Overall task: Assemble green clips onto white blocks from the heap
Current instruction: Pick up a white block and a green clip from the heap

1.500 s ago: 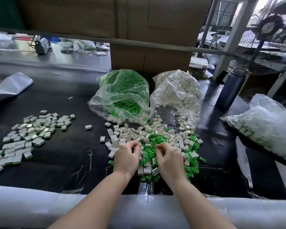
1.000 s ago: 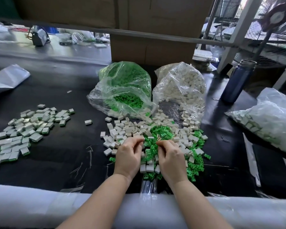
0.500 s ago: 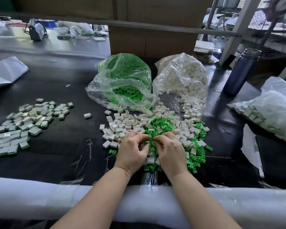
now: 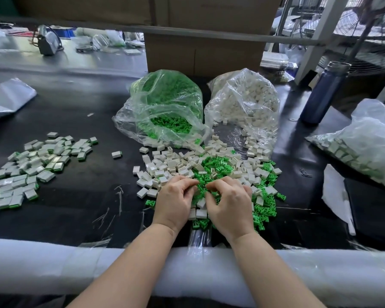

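While both hands work low in the heap, the scene reads as follows.
Left hand [image 4: 175, 202]: knuckles up, fingers curled down into the parts; what they hold is hidden under the fingers, so I cannot tell the grip.
Right hand [image 4: 229, 205]: knuckles up just beside the left, fingertips bent inward toward it; its catch is likewise hidden.
Heap [image 4: 211, 172]: mixed loose on the black table [image 4: 76, 196], under and beyond the hands.
Green clips [image 4: 213, 164]: jumbled, pointing every way; no common long axis.
White blocks [image 4: 165, 167]: scattered, lying flat or on edge at all angles.
Finished pieces [image 4: 33, 167]: white blocks with green edges, spread well to the left.
Green bag [image 4: 165, 107]: mouth open toward the heap.
White bag [image 4: 247, 103]: beside it, spilling blocks.
Blue bottle [image 4: 325, 94]: upright at right rear.
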Demonstrator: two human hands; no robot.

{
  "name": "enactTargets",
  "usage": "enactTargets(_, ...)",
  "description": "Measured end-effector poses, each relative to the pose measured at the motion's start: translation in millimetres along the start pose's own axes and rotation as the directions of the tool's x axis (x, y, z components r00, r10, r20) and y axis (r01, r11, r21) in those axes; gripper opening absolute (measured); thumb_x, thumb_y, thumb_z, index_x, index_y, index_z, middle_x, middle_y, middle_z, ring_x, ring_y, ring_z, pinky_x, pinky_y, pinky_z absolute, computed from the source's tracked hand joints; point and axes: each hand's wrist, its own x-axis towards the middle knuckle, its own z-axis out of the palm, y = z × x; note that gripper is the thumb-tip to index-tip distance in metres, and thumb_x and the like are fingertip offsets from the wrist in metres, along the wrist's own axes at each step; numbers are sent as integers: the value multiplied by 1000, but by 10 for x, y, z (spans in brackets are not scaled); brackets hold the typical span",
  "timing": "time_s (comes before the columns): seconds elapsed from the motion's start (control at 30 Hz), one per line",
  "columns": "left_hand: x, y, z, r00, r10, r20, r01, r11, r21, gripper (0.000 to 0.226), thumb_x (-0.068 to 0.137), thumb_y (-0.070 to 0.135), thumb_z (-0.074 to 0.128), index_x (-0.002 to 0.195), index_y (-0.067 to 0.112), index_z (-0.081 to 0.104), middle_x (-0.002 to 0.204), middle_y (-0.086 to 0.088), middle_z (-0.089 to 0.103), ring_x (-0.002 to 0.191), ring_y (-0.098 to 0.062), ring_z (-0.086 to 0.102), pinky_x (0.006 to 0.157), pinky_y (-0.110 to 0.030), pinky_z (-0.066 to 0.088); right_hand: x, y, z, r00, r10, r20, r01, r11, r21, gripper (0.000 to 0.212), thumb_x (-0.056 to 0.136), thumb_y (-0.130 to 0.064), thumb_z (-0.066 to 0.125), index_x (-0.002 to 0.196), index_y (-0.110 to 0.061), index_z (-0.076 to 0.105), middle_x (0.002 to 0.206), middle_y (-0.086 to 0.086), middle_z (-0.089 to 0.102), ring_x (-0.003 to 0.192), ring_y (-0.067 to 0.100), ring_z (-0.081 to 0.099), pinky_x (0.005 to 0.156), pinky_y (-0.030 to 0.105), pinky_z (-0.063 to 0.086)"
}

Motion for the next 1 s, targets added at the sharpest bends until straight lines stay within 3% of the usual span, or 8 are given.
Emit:
enactTargets(0.13,2,2,3,1000,7,9,-7,1000,-9,16,85,5,62,99,5,71,100,-5,64,93,-18,58,88,-18,40,-6,7,9,1000,7,-2,-7,998,-64,12,78,-30,70,82,-20,71,84,-5,66,86,20,59,77,31,21)
enactTargets(0.33,1,18,1,1000,18,10,-17,1000,-22,15,82,7,66,95,8,71,91,3,56,83,-11,54,78,-5,36,8,38,29,1000,14,17,-13,998,-68,11,85,-29,64,85,-19,69,87,-3,66,87,22,57,80,35,28)
enactTargets(0.5,-21,36,-21,999,21,39,-20,1000,-24,21,74,-3,61,87,12,68,86,9,45,68,-13,49,69,-21,41,19,47,4,998,49,-35,-51,998,-33,8,86,-24,64,85,-18,69,87,-2,66,86,22,57,74,28,19)
enactTargets(0.63,-44,45,-10,994,79,79,-79,997,-2,11,73,13,73,82,13,67,82,12,42,78,-14,45,75,-22,38,25,48,-8,996,80,-44,-81,997,-7,8,87,-23,63,87,-18,69,90,-2,66,89,21,56,77,30,22)
enactTargets(0.87,-25,5,34,989,120,81,-129,985,118,33,79,27,71,108,12,69,90,3,47,93,-13,39,82,-12,25,35,47,-28,994,94,-48,-93,995,26,10,89,-25,60,90,-18,68,92,-3,66,91,18,55,78,29,24)
enactTargets(1.0,-20,-16,47,989,121,90,-132,983,128,29,81,31,69,104,14,70,90,6,47,94,-13,38,80,-13,22,26,52,-44,994,95,-48,-90,991,102,9,90,-20,60,89,-14,67,84,0,69,82,20,58,73,27,23)
